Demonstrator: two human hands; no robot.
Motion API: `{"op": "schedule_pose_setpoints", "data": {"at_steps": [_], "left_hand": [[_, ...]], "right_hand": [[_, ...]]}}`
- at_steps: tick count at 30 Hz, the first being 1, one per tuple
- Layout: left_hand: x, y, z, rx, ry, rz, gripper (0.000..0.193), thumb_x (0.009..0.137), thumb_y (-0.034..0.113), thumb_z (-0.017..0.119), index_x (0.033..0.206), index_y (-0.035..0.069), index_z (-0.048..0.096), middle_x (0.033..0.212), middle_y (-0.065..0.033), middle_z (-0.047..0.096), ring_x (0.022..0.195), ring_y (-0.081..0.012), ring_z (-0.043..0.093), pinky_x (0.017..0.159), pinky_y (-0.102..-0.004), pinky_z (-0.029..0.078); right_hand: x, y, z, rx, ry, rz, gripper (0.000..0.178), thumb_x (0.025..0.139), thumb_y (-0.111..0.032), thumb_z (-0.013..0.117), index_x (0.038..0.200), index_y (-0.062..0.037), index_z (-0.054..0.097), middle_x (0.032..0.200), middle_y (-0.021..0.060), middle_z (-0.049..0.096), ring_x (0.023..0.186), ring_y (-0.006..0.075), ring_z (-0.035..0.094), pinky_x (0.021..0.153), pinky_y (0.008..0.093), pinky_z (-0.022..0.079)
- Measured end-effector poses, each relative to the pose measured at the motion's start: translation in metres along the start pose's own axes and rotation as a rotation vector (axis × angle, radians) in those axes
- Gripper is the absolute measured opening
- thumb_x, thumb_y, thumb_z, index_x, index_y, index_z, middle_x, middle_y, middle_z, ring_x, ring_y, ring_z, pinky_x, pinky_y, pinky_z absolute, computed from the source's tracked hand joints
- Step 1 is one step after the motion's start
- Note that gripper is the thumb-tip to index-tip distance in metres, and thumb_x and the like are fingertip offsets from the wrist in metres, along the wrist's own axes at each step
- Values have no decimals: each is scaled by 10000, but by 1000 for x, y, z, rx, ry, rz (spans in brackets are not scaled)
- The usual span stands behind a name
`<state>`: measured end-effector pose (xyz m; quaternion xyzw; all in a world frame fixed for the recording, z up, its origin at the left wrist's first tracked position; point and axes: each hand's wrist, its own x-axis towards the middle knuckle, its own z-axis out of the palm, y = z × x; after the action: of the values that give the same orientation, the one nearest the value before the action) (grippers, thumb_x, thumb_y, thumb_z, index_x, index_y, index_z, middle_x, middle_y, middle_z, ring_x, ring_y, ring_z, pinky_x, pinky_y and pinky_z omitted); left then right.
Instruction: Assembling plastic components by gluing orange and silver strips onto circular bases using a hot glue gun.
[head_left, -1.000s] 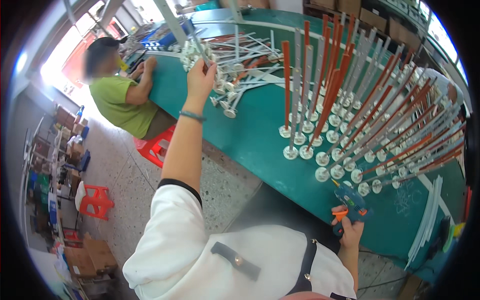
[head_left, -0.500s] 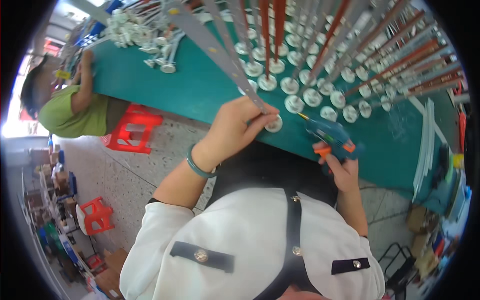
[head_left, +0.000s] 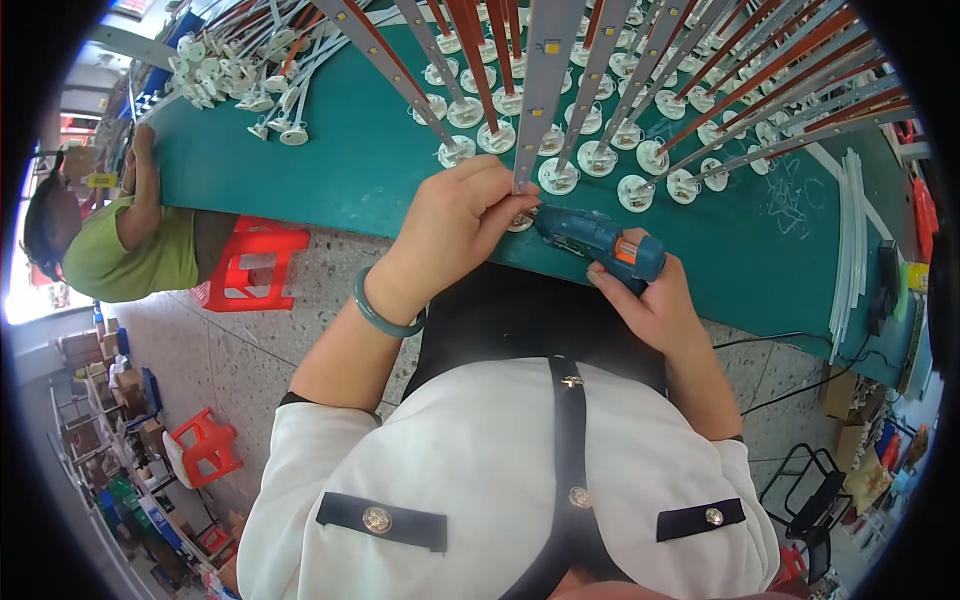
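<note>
My left hand (head_left: 462, 220) pinches the lower end of a grey LED strip (head_left: 545, 80) that stands up from a round white base (head_left: 519, 222) near the table's front edge. My fingers hide part of that base. My right hand (head_left: 650, 300) is wrapped round a dark teal glue gun (head_left: 597, 241) with an orange part at its back. The gun's nozzle points left, reaching the foot of the strip beside my left fingertips. Whether it touches the base is hard to tell. Just beyond, several similar strips stand on round white bases (head_left: 558, 176).
Upright grey and reddish-brown strips crowd the far side of the green table (head_left: 330, 190). A heap of white-based strips (head_left: 215, 75) lies at the far left. Thin white strips (head_left: 848, 250) lie at the right. A person in a green top (head_left: 135, 245) sits at the left by a red stool (head_left: 255, 262).
My right hand has brought the glue gun leftward to the foot of the strip. The strip in my left hand has gone from leaning left to nearly upright.
</note>
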<state>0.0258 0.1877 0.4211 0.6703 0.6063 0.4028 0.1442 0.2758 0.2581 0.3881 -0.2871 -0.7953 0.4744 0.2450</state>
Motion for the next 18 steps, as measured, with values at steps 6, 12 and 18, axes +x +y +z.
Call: {"op": "schedule_pose_setpoints", "data": {"at_steps": [6, 12, 18], "left_hand": [[3, -5, 2, -54, 43, 24, 70, 832, 51, 728, 868, 16, 680, 763, -116, 605, 667, -298, 617, 587, -351, 488], [1, -6, 2, -46, 38, 30, 67, 835, 54, 724, 886, 22, 693, 761, -115, 606, 664, -287, 620, 589, -347, 491], [1, -4, 0, -20, 31, 28, 64, 840, 62, 719, 874, 22, 683, 763, -111, 600, 671, -290, 610, 591, -353, 486]], "right_hand": [[8, -5, 1, -25, -26, 9, 261, 846, -209, 752, 992, -46, 610, 756, 96, 649, 665, 297, 642, 617, 348, 485], [10, -11, 2, -72, -12, 16, 273, 845, -221, 753, 997, -45, 610, 735, 98, 644, 656, 303, 641, 604, 354, 483], [9, -10, 2, -93, -5, 3, 274, 841, -215, 754, 985, -43, 598, 716, 106, 632, 641, 318, 623, 595, 361, 475]]}}
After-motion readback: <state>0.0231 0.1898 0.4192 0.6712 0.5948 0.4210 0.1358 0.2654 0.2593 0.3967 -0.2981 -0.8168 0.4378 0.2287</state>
